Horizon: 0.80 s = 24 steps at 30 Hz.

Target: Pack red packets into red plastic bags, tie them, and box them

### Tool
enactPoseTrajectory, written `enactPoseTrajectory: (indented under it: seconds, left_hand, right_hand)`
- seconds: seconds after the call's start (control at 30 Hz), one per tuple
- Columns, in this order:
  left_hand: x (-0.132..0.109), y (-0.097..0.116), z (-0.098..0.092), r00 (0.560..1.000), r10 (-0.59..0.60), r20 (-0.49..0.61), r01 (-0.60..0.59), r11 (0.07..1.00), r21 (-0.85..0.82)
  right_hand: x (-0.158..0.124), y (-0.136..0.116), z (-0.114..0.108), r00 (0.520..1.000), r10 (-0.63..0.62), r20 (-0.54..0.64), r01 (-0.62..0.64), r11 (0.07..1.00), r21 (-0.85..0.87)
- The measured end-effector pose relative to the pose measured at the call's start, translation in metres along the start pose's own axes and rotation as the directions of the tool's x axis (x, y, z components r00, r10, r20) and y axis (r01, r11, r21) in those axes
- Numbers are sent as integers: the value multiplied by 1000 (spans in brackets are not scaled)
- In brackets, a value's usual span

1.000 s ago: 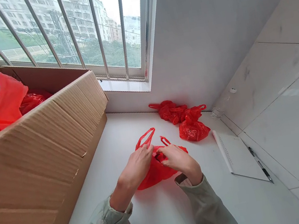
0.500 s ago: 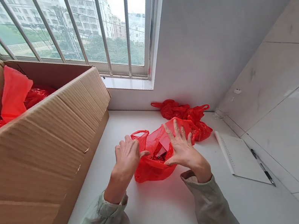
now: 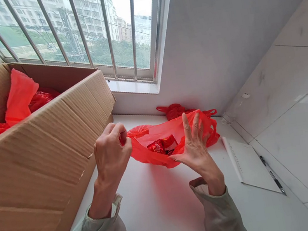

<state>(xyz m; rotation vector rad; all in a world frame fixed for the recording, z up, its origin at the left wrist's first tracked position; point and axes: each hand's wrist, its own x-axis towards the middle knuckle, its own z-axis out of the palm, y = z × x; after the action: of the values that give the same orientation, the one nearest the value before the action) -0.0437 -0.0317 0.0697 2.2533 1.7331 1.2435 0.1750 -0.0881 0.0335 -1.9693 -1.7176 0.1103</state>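
A red plastic bag (image 3: 145, 150) is stretched wide between my hands over the white table. My left hand (image 3: 111, 152) is closed on the bag's left edge, its fingers curled in a pinch. Spread fingers of my right hand (image 3: 196, 146) press inside the bag's opening at the right, with the thumb near the front rim. Inside lie small red printed packets (image 3: 163, 145), several of them partly hidden by the bag. Behind, more crumpled red bags (image 3: 175, 110) rest against the wall, partly covered by the stretched one.
At left stands a large cardboard box (image 3: 67, 145) holding red plastic bags (image 3: 19, 98). A spiral notepad (image 3: 250, 164) and a pen (image 3: 272, 175) lie at right by the tiled wall. A barred window (image 3: 84, 32) is behind the table (image 3: 156, 217).
My left hand has moved left, pulling the bag's edge outward. The bag's mouth is wider and the red packets show more clearly. My right hand has stayed spread at the right side.
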Motion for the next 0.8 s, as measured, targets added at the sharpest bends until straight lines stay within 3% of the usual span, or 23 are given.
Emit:
enactPoseTrajectory:
  seconds: [0.13,0.23,0.27,0.33,0.4,0.47,0.53,0.67,0.8]
  left_hand:
    - [1,-9,10,976,20,215,-28,999,33]
    - [-4,-4,12,931,245,272,-235,970,-69]
    - [-7,1,11,896,363,254,-341,931,-130]
    - [-15,16,8,785,574,232,-517,814,-266]
    - [-22,31,12,680,668,303,-560,740,-374]
    - [-26,39,23,619,637,459,-530,770,-355]
    - [-27,36,40,599,526,604,-519,830,-207]
    - [-18,6,67,629,235,741,-453,886,104]
    - [-10,-20,66,620,6,784,-373,882,289]
  right_hand:
    - [4,7,19,971,59,233,-53,998,-32]
    - [6,12,31,932,71,355,-55,997,-56]
    - [6,11,33,927,61,369,-45,998,-52]
    - [5,9,34,917,17,398,-5,1000,-30]
    - [3,4,34,896,-48,442,58,998,-8]
    - [2,0,34,866,-86,492,103,995,-6]
    - [2,-2,34,842,-63,536,94,995,-30]
    - [7,3,34,828,47,558,24,993,-119]
    - [12,10,35,877,62,477,4,990,-138]
